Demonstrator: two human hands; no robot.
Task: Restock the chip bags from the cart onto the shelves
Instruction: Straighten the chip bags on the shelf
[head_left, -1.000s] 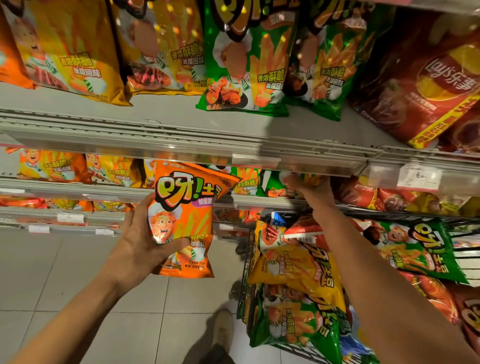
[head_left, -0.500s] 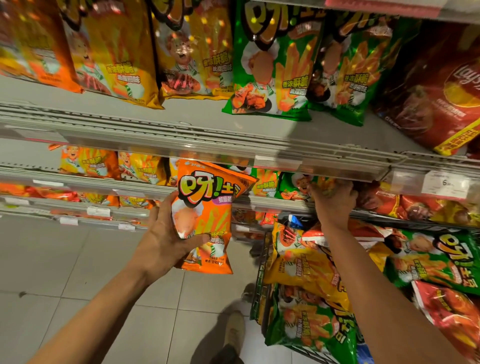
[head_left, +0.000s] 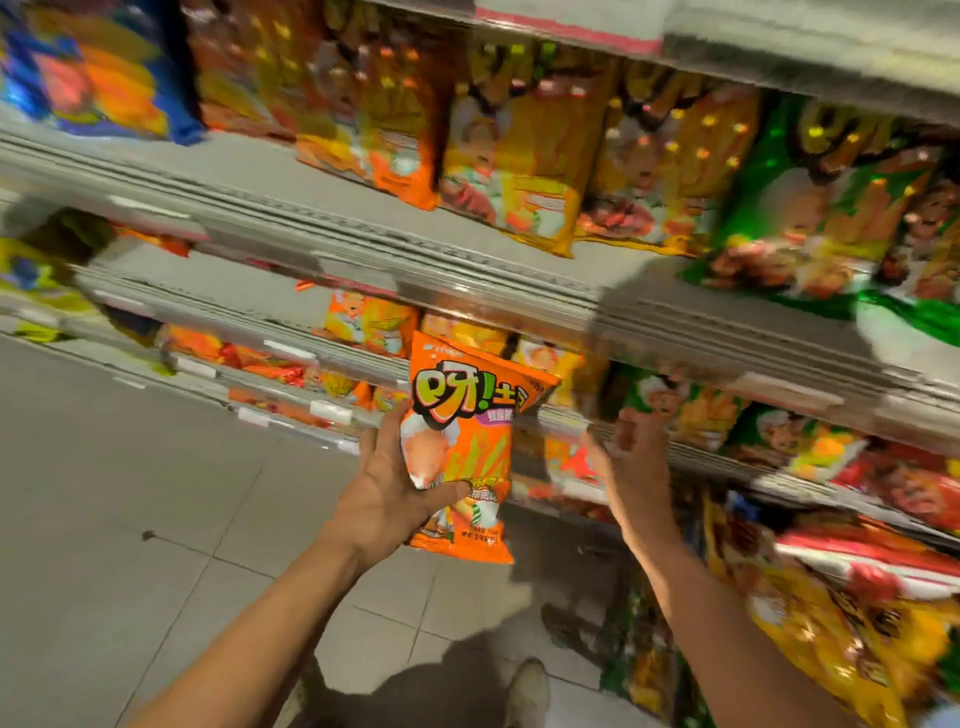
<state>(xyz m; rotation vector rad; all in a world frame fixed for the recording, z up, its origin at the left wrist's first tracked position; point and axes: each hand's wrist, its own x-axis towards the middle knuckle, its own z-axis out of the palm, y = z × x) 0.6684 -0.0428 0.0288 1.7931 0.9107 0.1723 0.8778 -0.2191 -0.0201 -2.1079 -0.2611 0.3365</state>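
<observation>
We see our left hand gripping the orange chip bag upright, fingers behind, thumb across its lower front. Our right hand, just beside it, is spread and holds nothing. The bag's top reaches the shelf edge; blurred bags fill the cart at right, above the grey tiled floor.

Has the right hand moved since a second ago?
Yes. The right hand has come back out from under the shelf edge and now hangs open below it.
</observation>
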